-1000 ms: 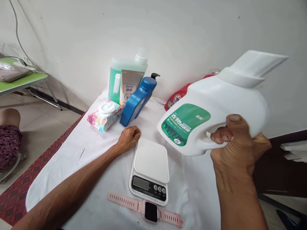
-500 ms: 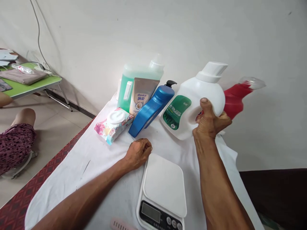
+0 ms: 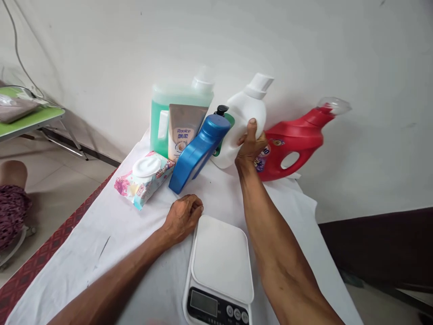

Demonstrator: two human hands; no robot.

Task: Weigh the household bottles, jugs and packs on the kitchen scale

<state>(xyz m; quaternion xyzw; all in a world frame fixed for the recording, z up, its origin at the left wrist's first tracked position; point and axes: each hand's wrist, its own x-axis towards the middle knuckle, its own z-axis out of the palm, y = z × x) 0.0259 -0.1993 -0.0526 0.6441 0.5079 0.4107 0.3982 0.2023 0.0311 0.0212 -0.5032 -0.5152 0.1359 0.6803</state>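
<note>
gripping the handle side of 1 white detergent bottle (image 3: 241, 122), the right hand (image 3: 250, 146) has its thumb up along the bottle's body and its fingers wrapped behind, out of sight. the bottle stands tilted at the far end of the white cloth (image 3: 135, 234), against the wall, with its white cap pointing up and to the right; whether its base rests on the cloth cannot be told. just right of it lies 1 red detergent bottle (image 3: 294, 137), leaning with its clear cap toward the right, its label partly hidden by the hand. just left of the white bottle leans 1 blue pump bottle (image 3: 196, 151) with a black pump head, tilted so its top touches or overlaps the white bottle's green label. behind the blue one stand 1 green liquid jug (image 3: 162, 115) and 1 refill pouch (image 3: 182, 128) propped in front of the jug. 1 pack of wet wipes (image 3: 144, 178) lies to the left of the blue bottle, near the cloth's left edge. the left hand (image 3: 182, 216) rests on the cloth as a loose fist, holding nothing, just beside the far left corner of 1 kitchen scale (image 3: 221, 266), which sits near, between the 2 forearms, its platform bare. far left, 1 green table (image 3: 30, 117) stands well apart.
</note>
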